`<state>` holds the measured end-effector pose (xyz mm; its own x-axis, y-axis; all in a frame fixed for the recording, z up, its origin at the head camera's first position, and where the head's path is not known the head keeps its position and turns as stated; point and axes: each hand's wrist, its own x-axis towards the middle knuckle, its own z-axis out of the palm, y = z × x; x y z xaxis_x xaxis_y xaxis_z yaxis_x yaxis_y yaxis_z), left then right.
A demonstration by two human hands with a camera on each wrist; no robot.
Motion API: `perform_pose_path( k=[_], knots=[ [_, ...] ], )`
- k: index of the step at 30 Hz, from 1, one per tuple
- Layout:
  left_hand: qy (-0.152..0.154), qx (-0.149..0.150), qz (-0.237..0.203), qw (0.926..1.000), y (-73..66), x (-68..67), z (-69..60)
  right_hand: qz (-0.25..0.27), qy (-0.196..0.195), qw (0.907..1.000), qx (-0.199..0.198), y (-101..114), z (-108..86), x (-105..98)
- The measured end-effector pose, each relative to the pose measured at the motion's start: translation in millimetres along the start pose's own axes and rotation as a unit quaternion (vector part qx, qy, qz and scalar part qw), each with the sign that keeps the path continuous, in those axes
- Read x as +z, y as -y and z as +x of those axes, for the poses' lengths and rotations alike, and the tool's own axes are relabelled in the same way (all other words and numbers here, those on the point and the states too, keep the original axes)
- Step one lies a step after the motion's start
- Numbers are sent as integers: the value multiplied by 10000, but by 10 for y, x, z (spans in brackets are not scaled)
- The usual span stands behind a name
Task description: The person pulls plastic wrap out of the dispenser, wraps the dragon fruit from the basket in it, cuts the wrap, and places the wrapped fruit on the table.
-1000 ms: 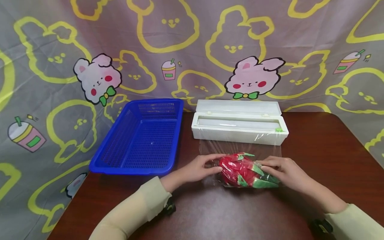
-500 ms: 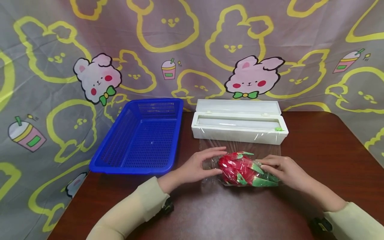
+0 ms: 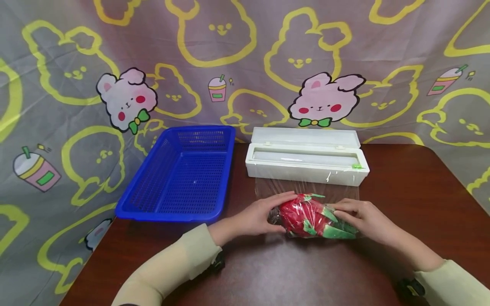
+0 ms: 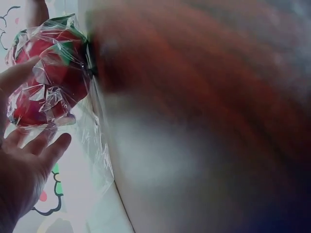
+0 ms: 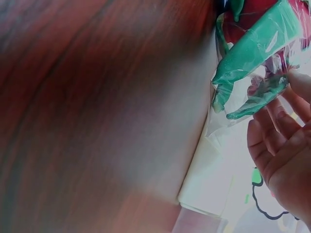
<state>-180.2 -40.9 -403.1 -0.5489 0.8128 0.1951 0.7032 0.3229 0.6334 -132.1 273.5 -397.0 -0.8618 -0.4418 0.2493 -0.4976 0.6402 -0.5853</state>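
A red dragon fruit [image 3: 302,214] with green scales lies on its side on the table, covered in clear plastic wrap [image 4: 53,97]. The wrap runs back from the fruit to a roll in a white dispenser box [image 3: 302,171]. My left hand [image 3: 254,216] rests against the fruit's left end, its fairly straight fingers on the far side and thumb on the near side. At the green-tipped right end, my right hand [image 3: 365,219] pinches the wrap between thumb and fingers. In the right wrist view, the film bunches over the green scales [image 5: 265,43] beside the thumb.
A blue plastic basket [image 3: 220,204] stands on the left of the brown table [image 3: 413,178]. The dispenser's lid [image 3: 305,137] is raised at the back, and a small green slider [image 3: 357,166] sits at its right end. A cartoon-patterned cloth [image 3: 260,55] hangs behind.
My left hand lifts slightly off the fruit half a second ago, then comes back in against its left end, reaching further over it. The right hand keeps its place on the wrap.
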Motion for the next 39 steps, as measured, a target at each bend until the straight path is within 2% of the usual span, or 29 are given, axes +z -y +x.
perform_pose_path(
  k=[4, 8, 12, 15, 17, 21, 25, 28, 34, 39],
  knots=[
    [-84, -18, 91, 9999, -7, -18, -1, -171, 1, 9998, 119, 22, -3, -2],
    [-121, 84, 149, 9998, -6, -24, -2, -584, -122, 9982, 30, 57, -40, -8],
    [-98, 157, 211, 9996, -19, -26, 3, -928, -543, 9942, -83, 94, -121, -17],
    [-85, 149, 222, 9996, -25, -27, 9, -1034, -947, 9898, -231, 117, -191, -15],
    [-88, 135, 222, 9996, -23, -26, 13, -1045, -1073, 9878, -416, 129, -227, -4],
    [-98, 131, 281, 9995, -15, -22, 19, -1278, -966, 9855, -565, 148, -262, 31],
    [-97, 99, 274, 9995, -21, -26, 21, -1536, -714, 9848, -381, 175, -272, 61],
    [-74, 70, 242, 9997, -19, -25, 21, -1532, -627, 9857, -319, 179, -279, 80],
    [-153, 11, 38, 9999, 24, -23, 28, -1443, -683, 9854, -593, 128, -242, 82],
    [-227, 4, -48, 9997, 60, -22, 46, -1264, -715, 9877, -579, 72, -208, 79]
  ],
)
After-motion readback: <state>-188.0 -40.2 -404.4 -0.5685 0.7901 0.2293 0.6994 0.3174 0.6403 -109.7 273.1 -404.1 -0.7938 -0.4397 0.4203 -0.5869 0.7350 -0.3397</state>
